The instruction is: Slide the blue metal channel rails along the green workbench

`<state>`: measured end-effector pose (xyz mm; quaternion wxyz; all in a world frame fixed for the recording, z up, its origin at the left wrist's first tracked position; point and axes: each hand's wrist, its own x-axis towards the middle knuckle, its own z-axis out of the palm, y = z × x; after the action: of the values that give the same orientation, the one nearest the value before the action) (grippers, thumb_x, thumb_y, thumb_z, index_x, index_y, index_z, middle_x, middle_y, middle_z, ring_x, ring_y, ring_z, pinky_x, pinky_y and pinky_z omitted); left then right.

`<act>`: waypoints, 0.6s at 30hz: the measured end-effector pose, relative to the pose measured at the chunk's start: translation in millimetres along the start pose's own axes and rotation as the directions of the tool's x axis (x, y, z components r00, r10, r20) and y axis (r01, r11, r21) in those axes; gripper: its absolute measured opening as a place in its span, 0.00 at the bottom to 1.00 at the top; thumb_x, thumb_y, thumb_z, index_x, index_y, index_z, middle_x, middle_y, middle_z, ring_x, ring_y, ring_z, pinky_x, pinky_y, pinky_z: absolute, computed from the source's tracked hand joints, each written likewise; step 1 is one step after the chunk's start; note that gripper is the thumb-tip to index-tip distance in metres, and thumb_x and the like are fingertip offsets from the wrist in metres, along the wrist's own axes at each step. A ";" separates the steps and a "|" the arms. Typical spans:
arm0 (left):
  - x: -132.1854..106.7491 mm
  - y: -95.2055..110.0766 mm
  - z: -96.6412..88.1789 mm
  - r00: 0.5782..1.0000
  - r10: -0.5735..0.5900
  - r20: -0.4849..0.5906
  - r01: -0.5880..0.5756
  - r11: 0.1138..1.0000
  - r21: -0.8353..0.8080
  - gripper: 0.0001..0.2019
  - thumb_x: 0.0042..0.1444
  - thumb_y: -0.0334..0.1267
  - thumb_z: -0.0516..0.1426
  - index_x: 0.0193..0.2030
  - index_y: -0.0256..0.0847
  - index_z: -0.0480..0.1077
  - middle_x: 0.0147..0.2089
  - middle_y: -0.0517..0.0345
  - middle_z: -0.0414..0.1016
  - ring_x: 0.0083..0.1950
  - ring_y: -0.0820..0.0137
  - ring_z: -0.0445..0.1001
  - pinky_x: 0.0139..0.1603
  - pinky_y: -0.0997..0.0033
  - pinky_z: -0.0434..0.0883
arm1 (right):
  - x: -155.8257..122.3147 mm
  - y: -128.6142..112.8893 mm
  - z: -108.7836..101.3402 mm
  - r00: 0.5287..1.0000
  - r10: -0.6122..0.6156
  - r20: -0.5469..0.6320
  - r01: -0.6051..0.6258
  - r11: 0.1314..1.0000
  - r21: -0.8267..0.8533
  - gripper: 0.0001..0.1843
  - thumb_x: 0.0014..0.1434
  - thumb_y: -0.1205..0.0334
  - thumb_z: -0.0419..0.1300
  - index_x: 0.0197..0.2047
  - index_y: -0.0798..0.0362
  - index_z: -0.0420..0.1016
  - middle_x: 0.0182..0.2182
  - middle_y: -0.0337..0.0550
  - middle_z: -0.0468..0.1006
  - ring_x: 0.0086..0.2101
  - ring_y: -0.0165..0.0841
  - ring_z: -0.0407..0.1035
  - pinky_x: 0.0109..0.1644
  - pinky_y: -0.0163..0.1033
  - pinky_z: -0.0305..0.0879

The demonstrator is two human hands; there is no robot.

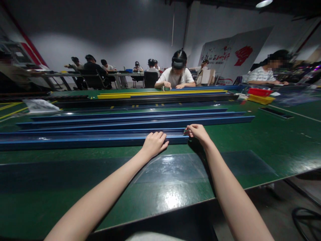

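Observation:
A long blue channel-shaped profile lies across the green table in front of me. My left hand is laid over it near its right end, fingers curled across the near rim and gripping it. At that right end, my right hand is closed in a pinch. A small piece seems to show at its fingertips, too small to name, and the fingers hide part of it. Just behind lie more blue profiles, parallel to the first.
Clear plastic film lies nearer me on the green table. Farther back are yellow strips, a black profile, a plastic bag, a dark flat device and a red bin. A co-worker sits opposite.

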<state>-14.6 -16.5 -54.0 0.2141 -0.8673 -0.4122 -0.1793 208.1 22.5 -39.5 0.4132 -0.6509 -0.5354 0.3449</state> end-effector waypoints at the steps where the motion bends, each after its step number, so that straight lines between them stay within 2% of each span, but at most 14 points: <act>1: -0.1 -0.1 0.0 1.000 0.000 0.000 0.000 1.000 0.001 0.13 0.59 0.44 0.46 0.39 0.37 0.66 0.38 0.52 0.71 0.38 0.66 0.68 0.34 0.67 0.59 | -0.5 -0.7 -0.1 1.000 0.016 0.006 -0.016 1.000 0.024 0.10 0.53 0.64 0.52 0.26 0.58 0.71 0.20 0.45 0.77 0.19 0.24 0.67 0.21 0.26 0.59; 4: -0.2 -0.3 0.1 1.000 -0.001 0.000 0.001 1.000 0.006 0.13 0.59 0.44 0.46 0.38 0.37 0.66 0.38 0.52 0.71 0.38 0.66 0.68 0.34 0.67 0.59 | -1.3 -2.0 -0.8 0.998 0.053 0.018 -0.054 0.996 0.065 0.10 0.53 0.65 0.52 0.25 0.57 0.70 0.19 0.44 0.76 0.19 0.23 0.66 0.21 0.26 0.58; 10: -0.1 -0.3 -0.4 1.000 0.002 -0.006 -0.002 1.000 -0.002 0.13 0.59 0.43 0.46 0.38 0.37 0.66 0.38 0.52 0.71 0.37 0.66 0.68 0.34 0.67 0.58 | -1.7 -3.2 -1.8 0.997 0.069 0.021 -0.070 0.997 0.043 0.10 0.53 0.64 0.51 0.25 0.57 0.70 0.21 0.45 0.77 0.18 0.22 0.65 0.21 0.26 0.58; 18: 0.0 0.2 -1.5 1.000 -0.004 -0.001 0.004 1.000 0.001 0.13 0.59 0.43 0.47 0.38 0.37 0.66 0.38 0.52 0.71 0.37 0.66 0.68 0.34 0.67 0.58 | 0.7 -0.7 -5.6 0.996 0.081 -0.031 -0.081 0.997 -0.001 0.09 0.52 0.64 0.52 0.25 0.57 0.70 0.24 0.46 0.78 0.18 0.24 0.66 0.21 0.26 0.59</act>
<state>-14.6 -17.4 -52.8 0.2145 -0.8662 -0.4139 -0.1801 212.9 22.3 -36.4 0.4063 -0.6778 -0.5027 0.3504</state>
